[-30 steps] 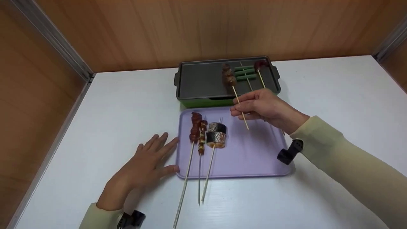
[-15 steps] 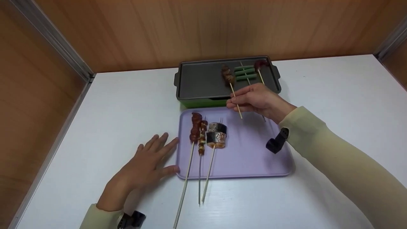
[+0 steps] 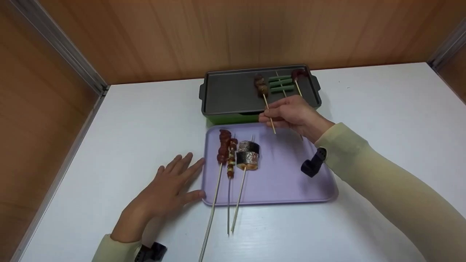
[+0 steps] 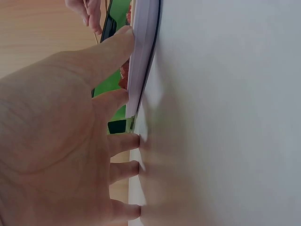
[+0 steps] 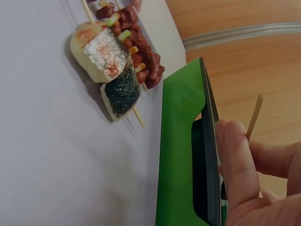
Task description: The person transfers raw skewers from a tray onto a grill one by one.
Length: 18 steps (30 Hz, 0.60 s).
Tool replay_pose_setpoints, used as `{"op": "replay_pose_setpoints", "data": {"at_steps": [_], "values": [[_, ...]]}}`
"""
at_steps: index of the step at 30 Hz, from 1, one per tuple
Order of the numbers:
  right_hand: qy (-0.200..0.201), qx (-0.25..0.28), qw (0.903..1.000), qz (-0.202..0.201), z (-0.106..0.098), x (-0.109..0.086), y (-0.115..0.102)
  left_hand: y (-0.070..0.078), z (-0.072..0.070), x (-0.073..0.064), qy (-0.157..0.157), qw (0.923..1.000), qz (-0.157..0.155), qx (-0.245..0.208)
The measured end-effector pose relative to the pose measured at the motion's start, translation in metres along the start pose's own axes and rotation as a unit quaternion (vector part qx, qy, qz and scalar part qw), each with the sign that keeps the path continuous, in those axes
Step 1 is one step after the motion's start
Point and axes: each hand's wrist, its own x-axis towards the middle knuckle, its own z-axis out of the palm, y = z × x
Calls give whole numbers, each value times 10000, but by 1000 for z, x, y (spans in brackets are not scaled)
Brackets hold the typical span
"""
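Observation:
My right hand (image 3: 291, 112) pinches the stick of a brown meat skewer (image 3: 260, 86) between thumb and fingers. The meat end lies over the dark grill plate (image 3: 229, 91), left of a green vegetable skewer (image 3: 281, 84) and a dark red skewer (image 3: 298, 75). In the right wrist view the stick's end (image 5: 255, 113) juts out past my fingertips. My left hand (image 3: 167, 193) is spread on the table, its thumb and index fingertip at the left rim of the lilac tray (image 3: 291, 182). On that tray lie a red meat skewer (image 3: 223, 147), a thin mixed skewer (image 3: 230, 160) and a seaweed-wrapped skewer (image 3: 248, 156).
The grill's green base (image 3: 233, 118) stands just behind the tray on the white table (image 3: 138, 120). Several sticks overhang the tray's front edge. Wooden panels (image 3: 240, 36) close off the back and left side.
My right hand has moved slightly left and toward the grill, and the brown meat skewer's stick has shifted left with it. The left hand has stayed at the tray.

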Motion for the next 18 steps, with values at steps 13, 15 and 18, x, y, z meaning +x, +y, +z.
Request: {"op": "replay_pose_setpoints", "data": {"at_steps": [13,15,18], "values": [[232,-313,9991,-138,2,-1,-1,-2,1,1,18,10000,-17,8],[241,-411,9988,-148,2,-1,0,-2,0,1,-2,10000,-34,3],[239,-524,9982,-141,3,-2,0,-1,0,1,-13,10000,-2,-13]]}}
